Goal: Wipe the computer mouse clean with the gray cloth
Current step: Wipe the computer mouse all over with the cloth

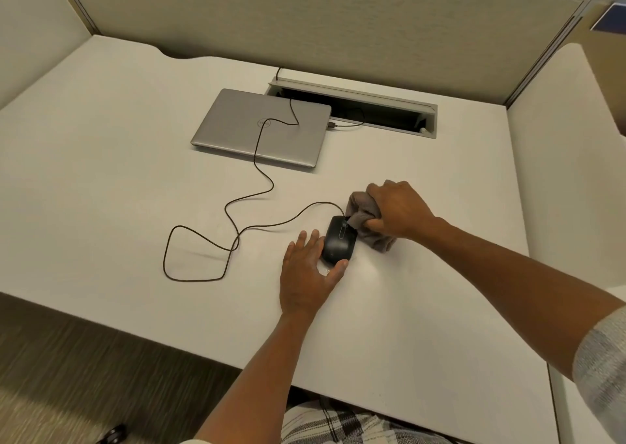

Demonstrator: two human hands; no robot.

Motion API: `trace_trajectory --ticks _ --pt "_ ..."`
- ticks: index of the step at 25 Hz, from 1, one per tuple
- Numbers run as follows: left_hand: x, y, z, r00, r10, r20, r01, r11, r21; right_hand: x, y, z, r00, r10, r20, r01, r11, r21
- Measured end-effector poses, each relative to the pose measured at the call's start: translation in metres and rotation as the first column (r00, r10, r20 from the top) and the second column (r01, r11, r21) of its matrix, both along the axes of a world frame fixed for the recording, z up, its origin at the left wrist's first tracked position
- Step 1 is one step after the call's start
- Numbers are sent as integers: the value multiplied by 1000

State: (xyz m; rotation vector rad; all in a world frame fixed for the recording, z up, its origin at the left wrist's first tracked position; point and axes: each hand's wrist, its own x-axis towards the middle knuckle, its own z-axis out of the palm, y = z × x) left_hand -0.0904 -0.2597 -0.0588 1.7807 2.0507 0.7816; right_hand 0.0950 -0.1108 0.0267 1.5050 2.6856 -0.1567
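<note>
A black wired computer mouse (338,240) lies on the white desk (118,179), right of centre. My left hand (310,272) steadies it, fingers along its left side and thumb at its near end. My right hand (398,211) is closed on a bunched gray cloth (360,214), which touches the mouse's front right corner by the scroll wheel. Part of the cloth hangs below my right hand onto the desk.
The mouse's black cable (210,243) loops over the desk to the left and runs across a closed silver laptop (262,128). Behind the laptop is an open cable tray slot (372,111). Beige partition walls (305,20) enclose the desk.
</note>
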Motion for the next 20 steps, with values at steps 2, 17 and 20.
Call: trace_trajectory --ticks 2,17,20 --pt "0 0 0 1000 0 0 0 1000 -5 -2 3 2 999 -37 -35 40 995 93" --pt "1 0 -3 1000 14 28 -14 1000 -11 -26 -66 5 967 85 -239 -101 993 -59" --pt "2 0 -3 1000 8 9 -8 1000 -7 -23 -46 16 967 -121 -226 105 991 -79"
